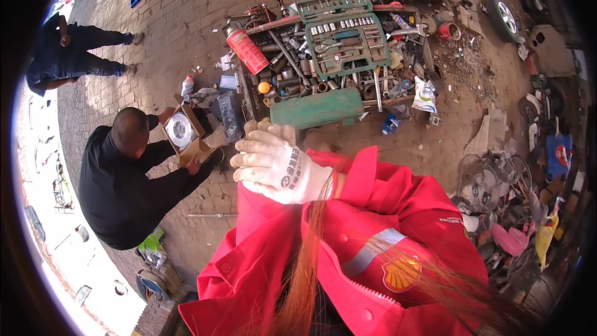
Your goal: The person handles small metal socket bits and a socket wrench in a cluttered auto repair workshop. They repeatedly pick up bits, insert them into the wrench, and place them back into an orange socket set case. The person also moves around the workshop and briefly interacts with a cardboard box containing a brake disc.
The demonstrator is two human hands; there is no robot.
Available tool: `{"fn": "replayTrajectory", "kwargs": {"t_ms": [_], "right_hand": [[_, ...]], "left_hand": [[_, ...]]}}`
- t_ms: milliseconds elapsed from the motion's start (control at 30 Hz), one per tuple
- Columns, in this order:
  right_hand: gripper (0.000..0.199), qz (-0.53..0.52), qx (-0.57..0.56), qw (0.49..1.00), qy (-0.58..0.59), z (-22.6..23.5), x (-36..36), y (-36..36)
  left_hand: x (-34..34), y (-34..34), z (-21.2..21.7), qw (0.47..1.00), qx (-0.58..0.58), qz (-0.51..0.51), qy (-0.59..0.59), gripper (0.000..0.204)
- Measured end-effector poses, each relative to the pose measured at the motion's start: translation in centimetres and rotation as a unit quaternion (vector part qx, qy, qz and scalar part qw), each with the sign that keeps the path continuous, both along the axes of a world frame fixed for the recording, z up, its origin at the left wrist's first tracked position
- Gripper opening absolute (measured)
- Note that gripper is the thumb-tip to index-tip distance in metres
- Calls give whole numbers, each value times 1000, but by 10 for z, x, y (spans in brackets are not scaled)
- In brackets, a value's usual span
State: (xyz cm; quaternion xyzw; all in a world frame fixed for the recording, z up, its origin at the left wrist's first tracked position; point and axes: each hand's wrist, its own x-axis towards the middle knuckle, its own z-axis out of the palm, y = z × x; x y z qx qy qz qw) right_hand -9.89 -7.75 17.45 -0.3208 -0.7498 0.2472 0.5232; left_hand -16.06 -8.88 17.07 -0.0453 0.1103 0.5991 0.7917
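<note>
Before the near edge of the bench [273, 24], the fingers [252, 160] of the gloved right hand [283, 174] press together against the left hand [273, 129] — mostly hidden, its hold I cannot tell. A green case [317, 109] lies along that edge — an open socket set [342, 43] toward the far one.

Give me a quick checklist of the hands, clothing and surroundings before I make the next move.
1. Right hand and left hand gloved: ok.
2. Both hands free of tools: cannot tell; none shows, but the right covers much of the left.
3. Socket set case open: ok; sockets show in a row.
4. Red jacket fastened: not ok; its front hangs open.
5. Long hair tied back: not ok; strands hang loose over the jacket.
6. Co-worker clear of the gloved hands: ok; holding the cardboard box.
</note>
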Motion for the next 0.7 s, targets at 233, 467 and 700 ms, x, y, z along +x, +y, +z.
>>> {"fn": "replayTrajectory", "kwargs": {"t_ms": [233, 467, 700], "right_hand": [[23, 59, 44, 997, -2, 17, 13, 4], [29, 18, -116, 993, -8, 4, 61, 28], [31, -247, -406, 880, 23, -120, 179, 73]], "left_hand": [[-13, 4, 1, 994, -89, -32, 48, 28], [-36, -1, -1, 980, -186, -35, 65, 28], [-56, 2, -9, 994, -77, -62, -36, 31]]}}
